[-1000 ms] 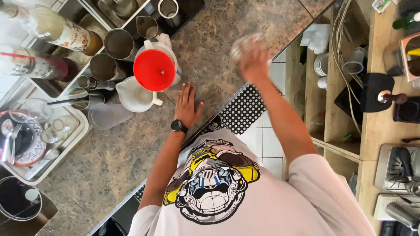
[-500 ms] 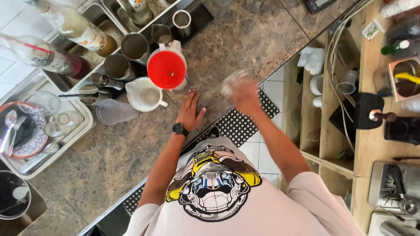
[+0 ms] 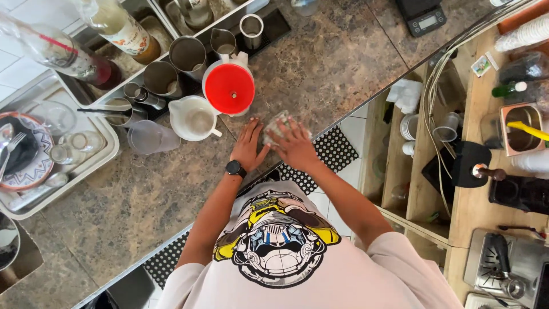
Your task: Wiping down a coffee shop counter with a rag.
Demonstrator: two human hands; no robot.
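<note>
Nearest the camera, only a printed shirt and 2 bare forearms, shoulders cut off by the lower edge. Right hand (image 3: 296, 147) closed over a small clear object (image 3: 275, 127), probably a glass or a crumpled wrapper; too blurred and too covered to tell which. Most of it hidden under the fingers, only its upper left part showing. Resting on the stone counter (image 3: 320, 68), close to the near edge, between the 2 hands. Long axis hard to judge; seems tilted up and to the right in the head view, toward the red funnel (image 3: 230, 87). Left hand (image 3: 249, 144) flat on the counter, fingers spread, holding nothing, its thumb side just beside the clear object; contact not clear. Black watch (image 3: 234, 168) on the left wrist.

Just beyond the left hand, a white jug (image 3: 194, 118) with its handle toward the hand, and a clear plastic cup (image 3: 147, 137) lying on its side. Red funnel sitting on a white pitcher just behind, near the fingertips. Farther off, a row of steel cups (image 3: 187, 54) along a dark tray, then 2 syrup bottles (image 3: 123, 28), tops cut off. Far left, a metal tray (image 3: 86, 166) of dishes. Black perforated floor mat (image 3: 337, 150) below the counter edge.
</note>
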